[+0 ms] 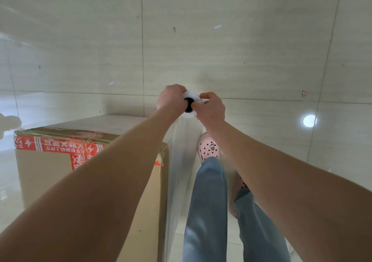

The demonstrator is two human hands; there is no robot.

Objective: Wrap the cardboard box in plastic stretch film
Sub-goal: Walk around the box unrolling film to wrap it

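Observation:
A tall cardboard box (pixel 50 173) with red printed tape across its top stands on the floor at the left. A roll of clear stretch film (pixel 190 95) is held upright just past the box's right corner, its white top end and dark core facing me. My left hand (pixel 171 99) grips the left side of the roll's top. My right hand (pixel 211 109) grips its right side with fingers curled over the rim. A sheet of film (pixel 179 161) hangs down from the roll along the box's right side.
Glossy pale floor tiles (pixel 261 50) spread all around, with a bright lamp reflection (pixel 309 120) at the right. My legs in blue jeans (pixel 207 201) and pink clogs (pixel 208 148) stand right of the box. Small scraps (pixel 217 27) lie on the far floor.

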